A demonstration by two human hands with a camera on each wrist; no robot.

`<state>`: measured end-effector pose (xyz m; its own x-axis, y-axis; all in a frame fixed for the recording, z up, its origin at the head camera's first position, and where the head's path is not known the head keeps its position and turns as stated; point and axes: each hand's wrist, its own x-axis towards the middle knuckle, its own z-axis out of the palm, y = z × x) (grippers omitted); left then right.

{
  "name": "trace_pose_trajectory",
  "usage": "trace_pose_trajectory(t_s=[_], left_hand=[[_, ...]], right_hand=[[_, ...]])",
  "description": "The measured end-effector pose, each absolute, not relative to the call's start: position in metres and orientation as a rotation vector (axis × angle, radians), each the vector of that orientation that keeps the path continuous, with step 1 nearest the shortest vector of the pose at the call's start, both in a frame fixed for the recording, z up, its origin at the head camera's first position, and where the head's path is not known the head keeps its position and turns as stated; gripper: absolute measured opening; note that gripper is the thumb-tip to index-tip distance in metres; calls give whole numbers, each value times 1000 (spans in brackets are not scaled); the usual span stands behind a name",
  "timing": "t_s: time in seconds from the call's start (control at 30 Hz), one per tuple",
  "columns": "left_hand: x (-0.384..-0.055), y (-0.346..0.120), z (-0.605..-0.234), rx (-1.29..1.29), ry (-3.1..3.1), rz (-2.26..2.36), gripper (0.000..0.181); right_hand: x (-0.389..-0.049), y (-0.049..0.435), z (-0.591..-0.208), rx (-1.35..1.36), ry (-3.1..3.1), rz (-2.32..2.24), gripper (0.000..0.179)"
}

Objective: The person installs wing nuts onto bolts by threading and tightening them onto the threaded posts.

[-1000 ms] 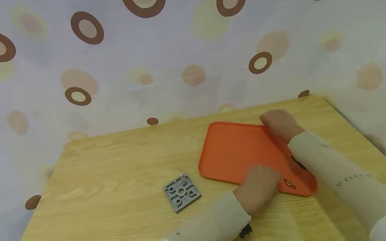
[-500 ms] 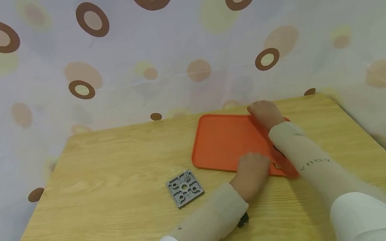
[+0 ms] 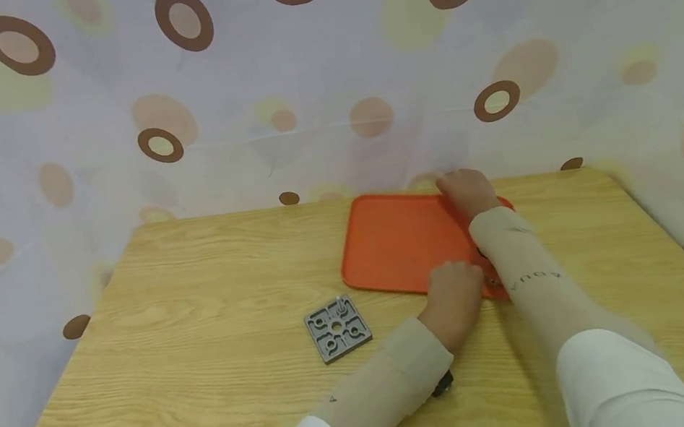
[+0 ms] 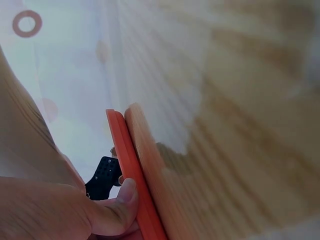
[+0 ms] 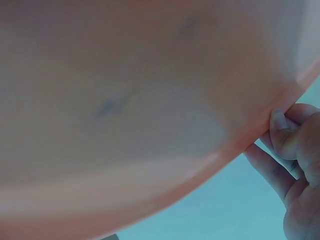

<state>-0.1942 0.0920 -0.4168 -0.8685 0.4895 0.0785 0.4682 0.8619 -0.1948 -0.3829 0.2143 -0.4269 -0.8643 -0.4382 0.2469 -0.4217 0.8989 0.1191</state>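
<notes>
An orange tray [image 3: 395,242] lies on the back right part of the wooden table. My left hand [image 3: 455,303] grips its near edge; in the left wrist view the thumb [image 4: 125,195] lies on the rim, the other fingers mostly hidden. At the far edge is my right hand [image 3: 469,192], whose thumb and fingers pinch the rim [image 5: 215,165] in the right wrist view. A small brass-coloured piece [image 3: 492,282] sits in the tray's near right corner, partly hidden by the right sleeve.
A square grey metal plate [image 3: 338,327] with round holes and raised ribs lies left of the left hand. Patterned cloth [image 3: 324,85] hangs behind the wooden table [image 3: 199,321]. A black part [image 3: 442,383] shows beneath the left sleeve.
Both hands have slid the tray toward the back of the table and somewhat left, nearer the grey plate. The head view has shifted slightly. Both hands keep hold of the tray.
</notes>
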Motion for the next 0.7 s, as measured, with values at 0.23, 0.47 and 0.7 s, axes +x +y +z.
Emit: trace_pose_trajectory(t_s=[0.23,0.47,0.7], left_hand=[[-200,90,-416,-673,-2934,261,25],[-204,90,-416,-601,-2927,220,26],[-208,92,-414,-585,-2971,277,25]], right_hand=[[-392,201,-426,704,-2748,-80,23],[-402,199,-429,757,-2659,-18,29],[-410,202,-429,788,-2636,68,30]])
